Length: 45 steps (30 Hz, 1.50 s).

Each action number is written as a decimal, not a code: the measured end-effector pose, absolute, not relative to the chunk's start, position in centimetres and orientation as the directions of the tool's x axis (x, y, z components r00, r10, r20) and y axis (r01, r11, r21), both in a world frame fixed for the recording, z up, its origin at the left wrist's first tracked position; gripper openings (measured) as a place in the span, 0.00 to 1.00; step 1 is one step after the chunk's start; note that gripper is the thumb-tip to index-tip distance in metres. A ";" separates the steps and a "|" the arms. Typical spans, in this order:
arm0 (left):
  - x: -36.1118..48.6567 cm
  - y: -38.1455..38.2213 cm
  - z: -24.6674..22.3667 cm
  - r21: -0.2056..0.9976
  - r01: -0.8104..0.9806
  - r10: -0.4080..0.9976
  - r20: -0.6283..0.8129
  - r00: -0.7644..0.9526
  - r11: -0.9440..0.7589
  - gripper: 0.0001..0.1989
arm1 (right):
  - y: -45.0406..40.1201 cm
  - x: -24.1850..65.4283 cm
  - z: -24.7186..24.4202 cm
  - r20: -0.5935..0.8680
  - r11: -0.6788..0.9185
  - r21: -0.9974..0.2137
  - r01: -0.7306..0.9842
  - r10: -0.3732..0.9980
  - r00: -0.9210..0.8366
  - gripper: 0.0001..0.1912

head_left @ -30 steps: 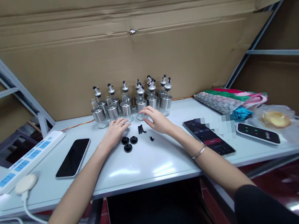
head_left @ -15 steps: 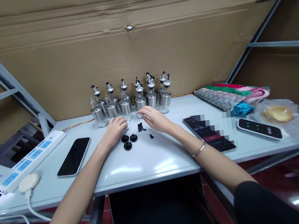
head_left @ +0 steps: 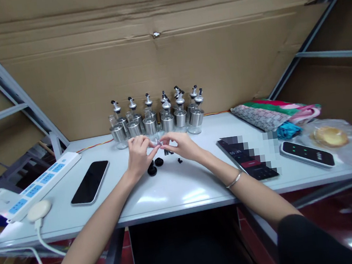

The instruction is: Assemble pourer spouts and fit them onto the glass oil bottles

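My left hand [head_left: 139, 154] and my right hand [head_left: 182, 145] meet above the table in front of the bottles, fingertips pinched together. Between them is a small pale, shiny piece [head_left: 158, 142]; the fingers cover most of it, so its kind is unclear. Three round black ribbed stoppers [head_left: 158, 162] lie below the left hand, one partly hidden by it. Slim black parts [head_left: 168, 152] lie under the fingertips, and a small black piece [head_left: 180, 160] is beneath the right hand. Behind stand several glass bottles with steel sleeves [head_left: 167, 122], many topped with pourer spouts.
On the left are a power strip [head_left: 45, 180], a white round charger [head_left: 39, 209] and a dark-screened phone [head_left: 90, 182]. To the right lie another phone [head_left: 246, 157], a white device [head_left: 307, 154], a patterned cloth bundle [head_left: 260, 115] and bagged food [head_left: 330, 136]. Cardboard [head_left: 161, 65] walls the back.
Both hands have come together, and the small pale piece now sits between their fingertips. My right hand's fingers have closed into a pinch. The view has shifted slightly.
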<state>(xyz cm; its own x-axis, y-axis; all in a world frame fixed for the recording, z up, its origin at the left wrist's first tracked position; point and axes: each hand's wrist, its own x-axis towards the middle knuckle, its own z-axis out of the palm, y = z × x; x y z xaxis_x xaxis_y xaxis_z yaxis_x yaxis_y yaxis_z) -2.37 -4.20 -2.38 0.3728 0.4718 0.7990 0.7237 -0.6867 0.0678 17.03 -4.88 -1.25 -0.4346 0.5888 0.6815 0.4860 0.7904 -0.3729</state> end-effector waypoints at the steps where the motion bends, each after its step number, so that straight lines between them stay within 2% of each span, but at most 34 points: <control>1: -2.2 -4.3 -2.5 0.070 0.719 0.458 0.812 0.361 -0.691 0.11 | -4.9 16.9 -1.3 0.694 0.798 -0.375 0.472 0.580 -0.427 0.12; 5: -1.9 -4.5 -2.6 0.136 0.695 0.438 0.855 0.278 -0.706 0.13 | -5.1 16.7 -1.2 0.724 0.803 -0.442 0.399 0.582 -0.370 0.12; 7: -1.9 -4.5 -2.7 0.165 0.668 0.432 0.864 0.257 -0.726 0.13 | -5.0 16.7 -1.2 0.674 0.746 -0.566 0.351 0.664 -0.325 0.12; 10: -1.9 -4.4 -2.9 0.192 0.592 0.425 0.860 0.282 -0.783 0.13 | -4.8 16.8 -1.1 0.517 0.578 -0.780 0.240 0.811 -0.273 0.11; 12: -1.9 -4.3 -3.1 0.228 0.507 0.425 0.850 0.313 -0.831 0.11 | -4.7 16.9 -1.0 0.438 0.485 -0.861 0.156 0.861 -0.257 0.12; 15: -1.9 -4.3 -3.3 0.269 0.415 0.425 0.835 0.349 -0.869 0.08 | -4.6 17.0 -0.7 0.373 0.390 -0.920 0.027 0.895 -0.245 0.15; 19: -1.7 -4.2 -3.4 0.248 0.370 0.390 0.836 0.385 -0.895 0.03 | -4.6 17.2 -0.4 0.308 0.288 -0.950 -0.121 0.929 -0.205 0.16; 20: -1.7 -4.1 -3.4 0.242 0.363 0.378 0.849 0.370 -0.900 0.05 | -4.5 17.3 -0.4 0.308 0.288 -0.949 -0.127 0.933 -0.188 0.15; 23: -1.8 -4.0 -3.1 0.257 0.352 0.382 0.853 0.356 -0.900 0.17 | -4.4 17.8 0.0 0.317 0.307 -0.948 -0.079 0.927 -0.200 0.13; 25: -1.9 -4.2 -2.8 0.255 0.343 0.401 0.785 0.472 -0.904 0.22 | -4.4 18.3 0.2 0.292 0.297 -0.955 -0.022 0.919 -0.264 0.12; 28: -1.8 -4.6 -2.7 0.221 0.314 0.380 0.636 0.671 -0.924 0.18 | -4.4 19.0 0.5 0.251 0.281 -0.959 0.040 0.906 -0.342 0.14; 31: -1.7 -4.8 -2.8 0.173 0.323 0.358 0.612 0.705 -0.930 0.14 | -4.1 19.9 0.4 0.196 0.280 -0.947 0.159 0.894 -0.403 0.17; 34: -1.8 -4.5 -3.0 0.125 0.379 0.370 0.622 0.690 -0.917 0.12 | -3.5 20.9 0.0 0.007 0.296 -0.843 0.449 0.841 -0.542 0.13; 36: -2.0 -4.3 -3.0 0.119 0.402 0.387 0.607 0.694 -0.908 0.11 | -3.2 21.3 -0.4 -0.126 0.325 -0.753 0.572 0.782 -0.610 0.12; 41: -2.4 -4.3 -2.6 0.145 0.421 0.421 0.582 0.696 -0.895 0.12 | -2.7 21.5 -1.3 -0.187 0.356 -0.712 0.605 0.735 -0.652 0.13; 45: -2.2 -4.6 -2.3 0.139 0.411 0.408 0.591 0.696 -0.901 0.12 | -2.4 21.5 -1.7 -0.132 0.358 -0.711 0.605 0.777 -0.615 0.09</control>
<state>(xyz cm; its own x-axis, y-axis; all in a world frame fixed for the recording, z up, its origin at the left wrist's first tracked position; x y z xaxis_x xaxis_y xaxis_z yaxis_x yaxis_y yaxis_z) -2.23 -4.61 -2.34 0.6956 0.4080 0.5913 0.4105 -0.9012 0.1390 21.50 -2.42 -1.71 -0.6149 0.7774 -0.1321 0.6053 0.3580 -0.7110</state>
